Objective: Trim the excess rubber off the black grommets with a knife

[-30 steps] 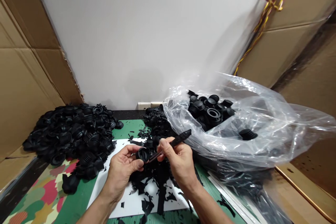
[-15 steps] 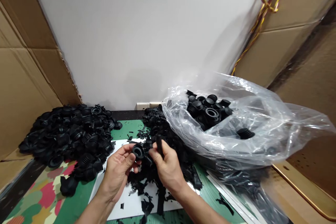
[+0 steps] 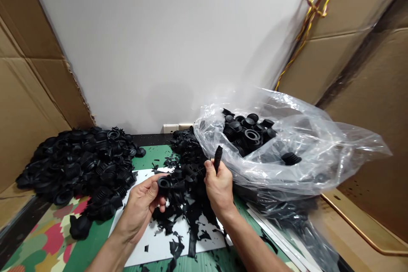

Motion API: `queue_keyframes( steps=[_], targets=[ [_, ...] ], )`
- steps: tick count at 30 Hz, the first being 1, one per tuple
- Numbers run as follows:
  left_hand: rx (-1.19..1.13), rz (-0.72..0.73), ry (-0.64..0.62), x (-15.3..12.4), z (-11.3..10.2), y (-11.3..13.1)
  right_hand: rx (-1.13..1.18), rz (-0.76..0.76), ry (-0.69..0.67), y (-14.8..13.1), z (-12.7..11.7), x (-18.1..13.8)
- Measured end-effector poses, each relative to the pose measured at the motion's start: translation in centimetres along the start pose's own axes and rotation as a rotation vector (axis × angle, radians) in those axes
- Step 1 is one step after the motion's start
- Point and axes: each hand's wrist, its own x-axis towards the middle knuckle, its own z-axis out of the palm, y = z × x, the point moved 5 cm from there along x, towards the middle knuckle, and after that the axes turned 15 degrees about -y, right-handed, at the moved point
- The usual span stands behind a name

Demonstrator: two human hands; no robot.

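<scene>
My left hand [image 3: 142,199] pinches a round black rubber bellows [image 3: 164,182] between thumb and fingers, its ringed opening facing up toward me. Apart from it, to the right, my right hand [image 3: 219,187] is closed round a narrow black stick-like piece [image 3: 218,157] that pokes up above the fist. Its lower end is hidden, so I cannot tell whether it is a tool handle. Beneath both hands, torn black rubber scraps [image 3: 193,216] lie over a white sheet [image 3: 143,246].
At the left rises a big pile of black rubber bellows [image 3: 86,165]. A clear plastic bag [image 3: 318,148] at the right holds several black ribbed parts [image 3: 247,129]. Cardboard walls [image 3: 32,80] flank the green tabletop [image 3: 153,157]. Twisted yellow wires [image 3: 306,29] hang at the upper right.
My right hand has moved right and slightly up, away from the left hand, with the black stick-like piece in it. My left hand keeps the bellows in nearly the same place.
</scene>
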Motion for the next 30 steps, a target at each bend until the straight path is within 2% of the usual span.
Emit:
queue_keyframes(
  steps=[4, 8, 14, 18, 22, 26, 27, 30],
  targets=[
    [0.033, 0.049, 0.021, -0.1, -0.3, 0.5, -0.097, 0.024, -0.029, -0.6, 0.2, -0.1],
    [0.126, 0.057, -0.013, -0.1, 0.1, 0.4, -0.163, 0.033, -0.243, -1.8, 1.7, -0.5],
    [0.276, 0.062, -0.031, -0.1, 0.7, 0.3, -0.157, -0.217, -0.407, -3.8, 4.2, -2.2],
    [0.240, 0.076, -0.013, -0.2, 0.9, 0.0, -0.252, -0.304, -0.372, -3.8, 4.9, -2.9],
    [0.180, 0.146, 0.056, -0.3, 0.6, 0.5, -0.311, -0.286, -0.377, -3.3, 4.7, -2.8],
    [0.040, 0.345, 0.305, -0.6, -1.4, 2.2, -0.340, -0.164, -0.405, -2.4, 3.7, -2.0],
    [0.013, 0.373, 0.336, -0.6, -1.8, 2.5, -0.339, -0.127, -0.423, -2.1, 3.5, -1.8],
    [0.007, 0.334, 0.280, -0.4, -1.8, 2.6, -0.331, -0.065, -0.450, -1.7, 3.4, -1.6]
  ],
)
